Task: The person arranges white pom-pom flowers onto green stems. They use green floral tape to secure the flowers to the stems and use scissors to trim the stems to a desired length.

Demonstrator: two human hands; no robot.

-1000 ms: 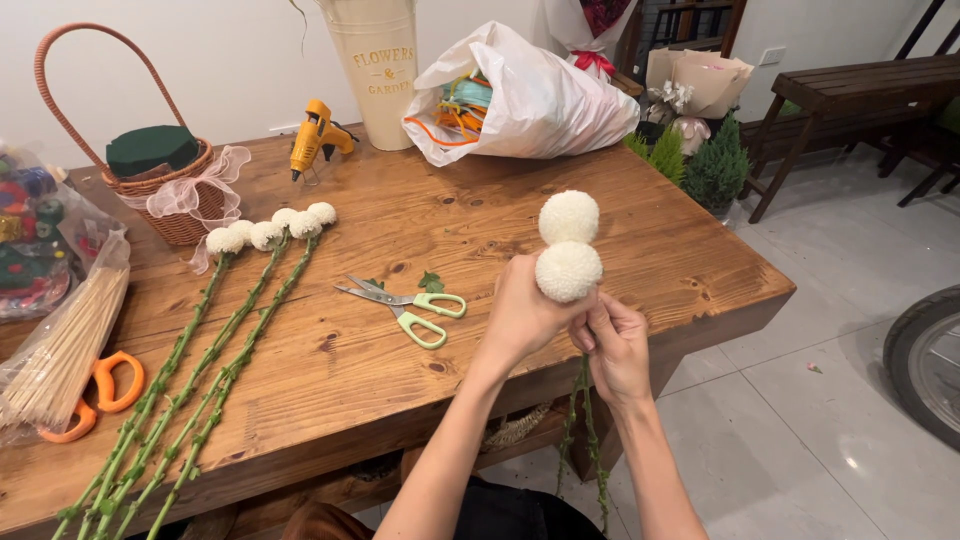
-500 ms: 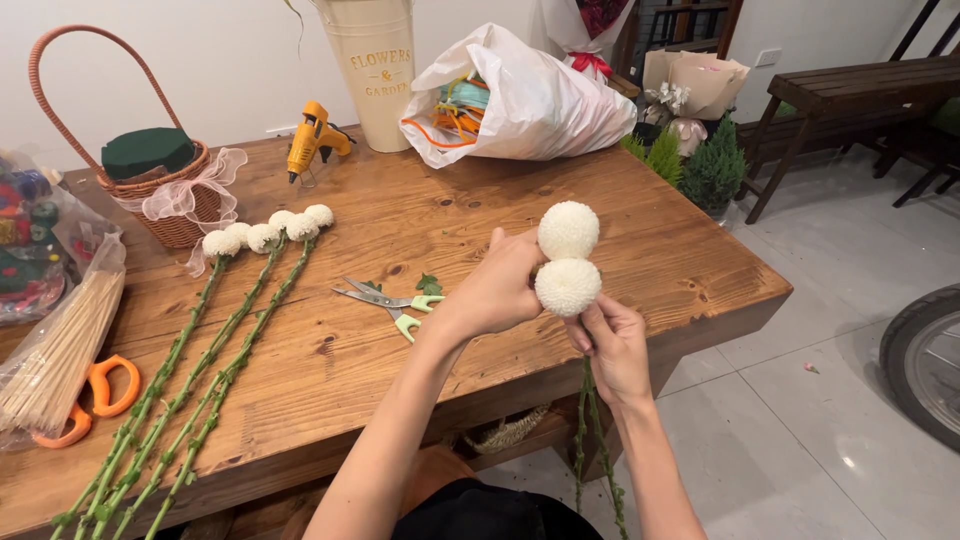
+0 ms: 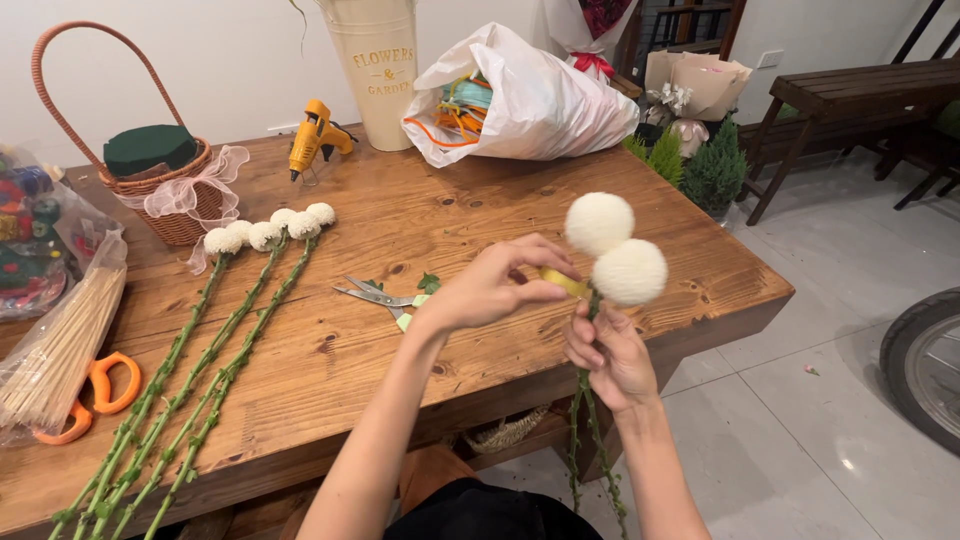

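Note:
My right hand grips two long green stems just under their round white pompom flower heads, holding them upright over the front right corner of the wooden table. My left hand pinches a small yellow roll of tape against the stems right below the blooms. The stems hang down past the table edge toward the floor.
Several more white pompom flowers on long stems lie on the table's left. Green-handled scissors lie mid-table. A wicker basket, yellow glue gun, cream metal vase, white plastic bag, bamboo sticks and orange scissors ring the table.
My left hand has moved from the stems out and back, now pressing the yellow tape roll under the blooms. The flower pair has risen slightly.

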